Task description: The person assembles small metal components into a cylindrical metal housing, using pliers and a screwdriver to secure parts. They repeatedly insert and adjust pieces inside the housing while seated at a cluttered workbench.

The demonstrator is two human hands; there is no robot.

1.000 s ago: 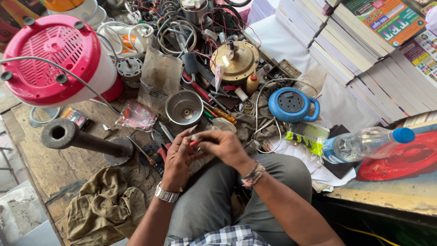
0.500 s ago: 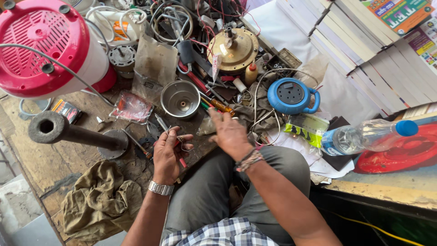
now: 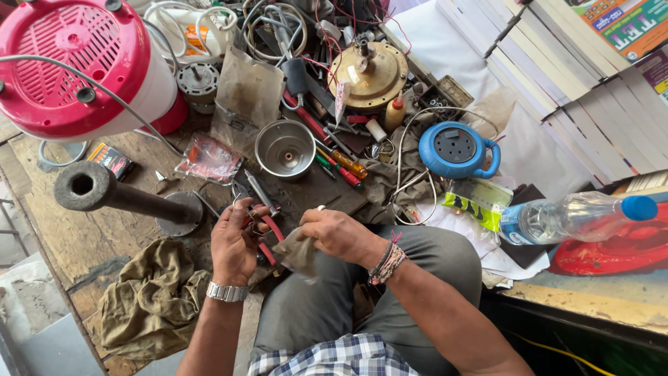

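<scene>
The red-handled pliers (image 3: 261, 223) now sit in my left hand (image 3: 236, 244), fingers curled around the grips just above the counter (image 3: 83, 244) edge; half a second ago that hand was only closing on them. My right hand (image 3: 334, 233) has come back from the tool pile and now pinches a small grey pouch (image 3: 298, 252) beside the pliers, so I judge both pieces are gathered for work. Both hands hover over my lap, wrists bent inward, nearly touching. Beyond them stand a steel bowl (image 3: 284, 147) and a blue extension reel (image 3: 456, 148).
</scene>
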